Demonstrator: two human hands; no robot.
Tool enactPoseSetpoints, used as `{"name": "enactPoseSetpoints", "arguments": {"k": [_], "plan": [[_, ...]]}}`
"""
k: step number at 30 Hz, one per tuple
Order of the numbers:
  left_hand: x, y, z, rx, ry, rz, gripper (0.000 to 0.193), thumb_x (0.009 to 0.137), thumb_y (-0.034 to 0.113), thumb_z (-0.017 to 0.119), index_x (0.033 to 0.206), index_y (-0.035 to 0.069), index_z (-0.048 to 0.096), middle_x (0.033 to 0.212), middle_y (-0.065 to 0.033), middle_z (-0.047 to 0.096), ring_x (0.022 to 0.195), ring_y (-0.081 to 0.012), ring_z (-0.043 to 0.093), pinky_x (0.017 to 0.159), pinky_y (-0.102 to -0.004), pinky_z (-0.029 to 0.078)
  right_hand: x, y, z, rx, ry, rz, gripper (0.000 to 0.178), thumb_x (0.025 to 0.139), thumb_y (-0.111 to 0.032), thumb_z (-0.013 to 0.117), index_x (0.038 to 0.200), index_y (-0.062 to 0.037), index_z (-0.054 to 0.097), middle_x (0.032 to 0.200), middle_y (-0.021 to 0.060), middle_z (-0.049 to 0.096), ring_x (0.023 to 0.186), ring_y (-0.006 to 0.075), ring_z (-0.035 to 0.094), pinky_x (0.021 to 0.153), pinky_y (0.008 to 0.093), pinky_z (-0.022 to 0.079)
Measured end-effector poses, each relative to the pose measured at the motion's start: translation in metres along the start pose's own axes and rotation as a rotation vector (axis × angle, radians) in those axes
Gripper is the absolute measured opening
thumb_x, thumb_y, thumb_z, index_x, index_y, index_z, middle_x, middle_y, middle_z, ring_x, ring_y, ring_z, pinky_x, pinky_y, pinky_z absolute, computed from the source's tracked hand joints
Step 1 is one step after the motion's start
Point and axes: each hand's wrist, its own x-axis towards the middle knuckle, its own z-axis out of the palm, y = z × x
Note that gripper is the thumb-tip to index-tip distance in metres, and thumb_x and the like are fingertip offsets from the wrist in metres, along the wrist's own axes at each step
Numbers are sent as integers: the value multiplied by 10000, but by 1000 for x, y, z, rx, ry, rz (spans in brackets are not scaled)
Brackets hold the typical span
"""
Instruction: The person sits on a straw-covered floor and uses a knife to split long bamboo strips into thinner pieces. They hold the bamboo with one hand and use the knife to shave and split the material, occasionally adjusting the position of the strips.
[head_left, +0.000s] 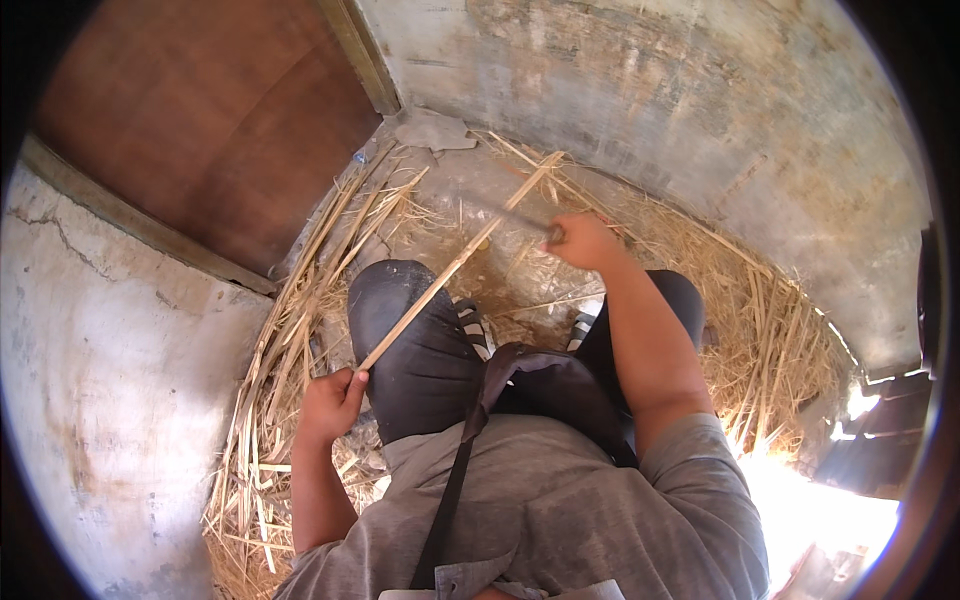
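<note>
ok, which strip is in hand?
The long strip slanting across the left knee: the left hand pinches its lower end. The other strips lie loose, in neither hand.

Beyond our right grip (588, 243), we have open air up to the stained wall (700, 120), with straw-like litter (770, 345) along its foot. To that grip's left, our blurred dark tool (508, 214) and the long pale strip (455, 265) bar the way across. Nearer us than that grip, a gap runs between our knees, low over the floor (530, 285). Just ahead and right of our left grip (330, 402), our left knee (395, 295) blocks us; to its left, loose strips (268, 375) crowd the side.
</note>
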Motion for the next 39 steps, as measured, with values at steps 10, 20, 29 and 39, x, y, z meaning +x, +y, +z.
{"name": "enactPoseSetpoints", "arguments": {"k": [10,20,29,39], "plan": [[-3,-14,21,-66,32,-21,499,1031,374,596,696,6,564,544,-166,512,485,-269,485,513,-418,397,8,20,-16,411,339,506,494,847,-352,754,1165,19,688,965,235,736,962,390,711,832,444,542],[-4,3,13,33,45,-7,417,979,347,674,743,17,577,647,-219,590,614,-446,592,557,-489,450,2,-17,16,19,42,-88,395,820,-298,739,1155,-91,703,914,220,722,914,417,696,813,488,550],[-10,17,15,166,130,17,323,956,285,684,783,34,576,730,-209,645,692,-454,637,594,-526,477,5,2,6,31,119,141,404,807,-302,747,1128,-60,708,1040,207,724,1010,407,680,882,498,537],[-14,15,28,209,163,-12,215,973,258,650,895,60,621,879,-197,698,742,-448,670,644,-536,518,-7,-39,6,39,-234,-144,434,797,-342,773,1106,-43,712,1046,228,708,1021,417,672,891,471,530]]}}
